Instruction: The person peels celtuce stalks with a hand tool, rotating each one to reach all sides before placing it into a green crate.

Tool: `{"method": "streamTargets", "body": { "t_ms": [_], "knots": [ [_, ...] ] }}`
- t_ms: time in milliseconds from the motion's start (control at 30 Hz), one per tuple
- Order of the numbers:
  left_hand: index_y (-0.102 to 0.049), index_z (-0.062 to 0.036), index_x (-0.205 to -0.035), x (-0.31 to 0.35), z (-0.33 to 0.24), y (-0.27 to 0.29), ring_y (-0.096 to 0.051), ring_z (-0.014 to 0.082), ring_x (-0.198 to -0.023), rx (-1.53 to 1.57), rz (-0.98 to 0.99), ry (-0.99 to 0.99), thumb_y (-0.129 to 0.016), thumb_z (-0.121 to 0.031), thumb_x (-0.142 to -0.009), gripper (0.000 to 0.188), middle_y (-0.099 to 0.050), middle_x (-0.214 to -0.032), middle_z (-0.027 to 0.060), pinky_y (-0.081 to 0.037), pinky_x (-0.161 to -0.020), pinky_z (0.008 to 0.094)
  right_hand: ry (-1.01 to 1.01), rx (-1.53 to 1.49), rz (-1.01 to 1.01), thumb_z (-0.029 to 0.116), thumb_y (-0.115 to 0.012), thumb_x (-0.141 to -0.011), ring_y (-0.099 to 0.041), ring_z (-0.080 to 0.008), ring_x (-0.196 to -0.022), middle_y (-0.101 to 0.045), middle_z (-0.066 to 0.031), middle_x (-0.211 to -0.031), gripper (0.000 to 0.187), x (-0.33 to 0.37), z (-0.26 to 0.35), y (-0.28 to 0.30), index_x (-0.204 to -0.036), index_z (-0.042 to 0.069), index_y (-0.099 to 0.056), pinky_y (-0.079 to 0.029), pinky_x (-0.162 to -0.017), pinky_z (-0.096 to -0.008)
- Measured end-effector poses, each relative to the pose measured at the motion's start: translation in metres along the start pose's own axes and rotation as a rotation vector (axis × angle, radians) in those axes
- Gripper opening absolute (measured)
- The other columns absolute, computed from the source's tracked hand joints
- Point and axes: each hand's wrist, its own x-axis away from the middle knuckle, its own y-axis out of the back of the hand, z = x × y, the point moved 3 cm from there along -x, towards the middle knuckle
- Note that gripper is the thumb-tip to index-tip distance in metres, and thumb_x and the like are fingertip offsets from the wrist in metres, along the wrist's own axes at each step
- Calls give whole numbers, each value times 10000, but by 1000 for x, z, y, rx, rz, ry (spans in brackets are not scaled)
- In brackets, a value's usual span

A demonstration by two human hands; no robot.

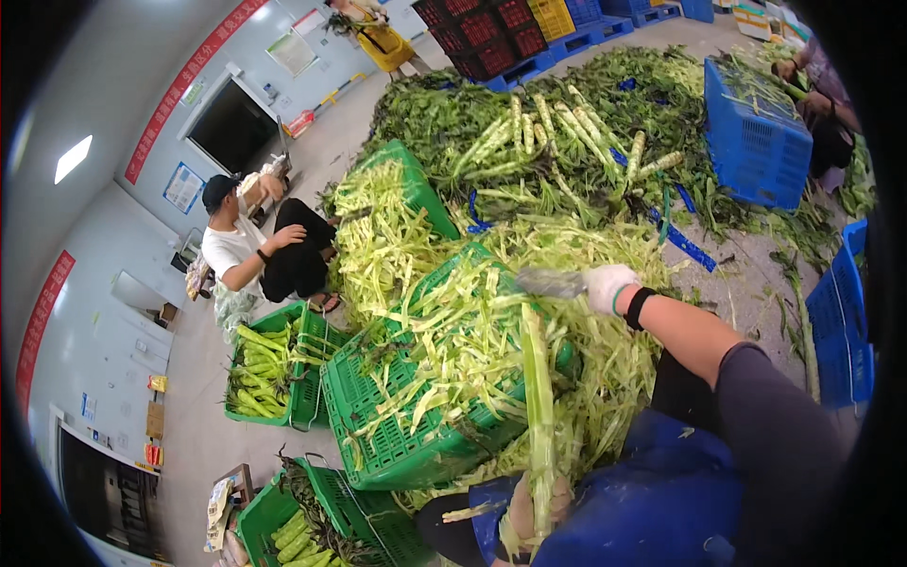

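Note:
My left hand (pixel 559 498), low in the view over my lap, is closed round the lower end of a pale green celtuce stalk (pixel 539 397), which stands nearly upright. In a white glove, my right hand (pixel 609 287) grips a knife (pixel 551 283). Its broad blade is blurred and points left, close to the stalk's top end. Behind the stalk is a tilted green crate (pixel 425 444), its upturned side strewn with long pale peelings (pixel 453 345). More peelings are heaped round my legs.
Untrimmed celtuce with dark leaves (pixel 586 132) covers the floor ahead. Green crates of peeled stems (pixel 265 369) stand left, near a seated person (pixel 236 241). Blue crates (pixel 756 137) are at the right, with another person (pixel 827 94) working behind.

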Motion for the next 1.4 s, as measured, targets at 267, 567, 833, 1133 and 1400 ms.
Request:
{"method": "streamTargets", "body": {
  "t_ms": [267, 567, 833, 1133, 1400],
  "knots": [
    [-566, 5, -1189, 1, -2, -66, -532, 181, -792, -670, -743, -388, -470, -459, -979, 518, -570, -965, 90, -440, -676, 281, 415, -142, 246, 267, -582, -836, -712, -327, -848, -717, -135, -907, 283, 107, 70, -8, -1099, 197, -661, -574, -721, -453],
    [-562, -15, -1106, 11, 4, -60, -480, 157, -697, -375, -469, -79, -489, -664, -934, 675, -560, -852, 62, -399, -617, 273, 2, -38, 27, 133, -567, -840, -716, -303, -782, -731, -144, -887, 378, 16, -14, -9, -1199, 200, -666, -580, -682, -398],
    [-569, -16, -1011, 0, 1, -106, -513, 186, -644, -573, -718, -245, -488, -502, -966, 495, -559, -794, 73, -450, -598, 317, 200, -28, 282, 229, -590, -829, -717, -325, -869, -736, -148, -949, 255, 60, 61, 18, -1037, 147, -711, -567, -733, -454],
    [-550, -23, -1057, 2, -5, -106, -545, 206, -668, -731, -872, -302, -454, -498, -970, 492, -565, -809, 86, -476, -619, 348, 236, -33, 221, 134, -577, -826, -721, -331, -858, -728, -163, -909, 251, 77, 61, 5, -1036, 87, -707, -577, -717, -461],
    [-557, -33, -1050, -1, -6, -104, -534, 179, -664, -698, -597, -100, -475, -460, -976, 440, -563, -812, 73, -460, -620, 318, -68, -28, 118, 169, -598, -817, -715, -346, -868, -734, -182, -940, 314, -4, -34, -29, -1092, 77, -719, -571, -718, -458]
  ]
}}
